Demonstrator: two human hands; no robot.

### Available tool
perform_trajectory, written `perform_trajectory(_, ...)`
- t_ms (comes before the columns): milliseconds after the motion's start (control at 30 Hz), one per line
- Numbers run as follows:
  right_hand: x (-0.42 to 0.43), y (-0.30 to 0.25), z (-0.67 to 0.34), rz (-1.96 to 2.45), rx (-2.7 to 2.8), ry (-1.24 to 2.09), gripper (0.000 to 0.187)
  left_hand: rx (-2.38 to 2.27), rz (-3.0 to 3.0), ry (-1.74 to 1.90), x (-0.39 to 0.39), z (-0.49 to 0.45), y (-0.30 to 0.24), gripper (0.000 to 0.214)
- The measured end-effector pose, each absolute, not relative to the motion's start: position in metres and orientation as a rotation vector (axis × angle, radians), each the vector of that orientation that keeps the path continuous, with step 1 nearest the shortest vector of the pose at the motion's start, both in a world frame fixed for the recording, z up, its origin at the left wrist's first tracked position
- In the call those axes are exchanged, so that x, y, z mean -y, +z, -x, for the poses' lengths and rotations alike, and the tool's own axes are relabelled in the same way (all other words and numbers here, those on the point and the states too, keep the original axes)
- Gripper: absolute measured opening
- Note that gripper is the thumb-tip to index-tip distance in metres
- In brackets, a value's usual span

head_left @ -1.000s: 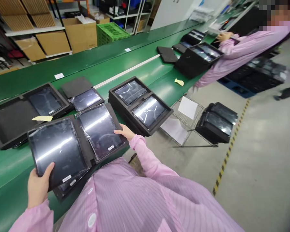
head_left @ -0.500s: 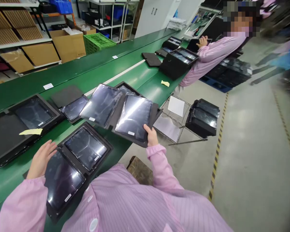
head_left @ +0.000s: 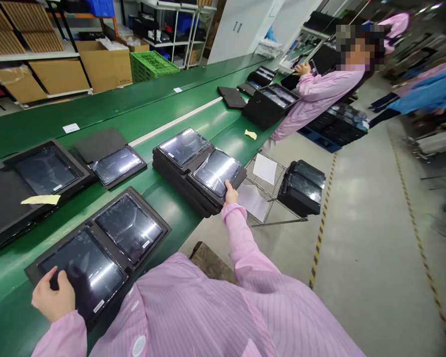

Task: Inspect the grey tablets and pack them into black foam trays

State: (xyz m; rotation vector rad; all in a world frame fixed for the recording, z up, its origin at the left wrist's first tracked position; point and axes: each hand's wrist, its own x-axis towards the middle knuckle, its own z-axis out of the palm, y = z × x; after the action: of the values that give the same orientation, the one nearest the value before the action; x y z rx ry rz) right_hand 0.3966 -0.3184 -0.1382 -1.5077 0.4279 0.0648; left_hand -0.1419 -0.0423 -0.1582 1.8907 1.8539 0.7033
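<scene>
My right hand grips the near right edge of the top foam tray on a stack of black trays. Two film-covered tablet screens lie in that tray; one is the right screen. Over the left end of a nearer black foam tray, my left hand hovers with thumb and forefinger apart, holding nothing. Whether it touches the tray is not clear. Two glossy screens fill the tray, a larger left screen and a right screen, each with a small white label.
Another tray with a screen and a yellow paper strip sits at left. Behind is a single screen. A wire rack holds papers and black trays beside the green bench. A co-worker stands farther along.
The tray in my right hand has gone from raised and tilted to lying flat on the stack. My left hand has moved down toward the near tray's left end.
</scene>
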Motion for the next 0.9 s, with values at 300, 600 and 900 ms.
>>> perform_trajectory(300, 0.313, -0.124, -0.391, 1.902, -0.441, -0.099, 0.069, -2.118, -1.847, 0.686, 0.097, 0.189, -0.179, 0.064)
perform_trajectory(600, 0.303, -0.111, -0.382, 2.36, -0.154, -0.121, 0.086, -2.108, -1.586, 0.296, 0.108, 0.189, -0.2, 0.085)
perform_trajectory(900, 0.299, -0.101, -0.378, 2.584, -0.11, 0.013, 0.082, -2.044, -1.609, 0.265, 0.106, 0.199, -0.211, 0.092)
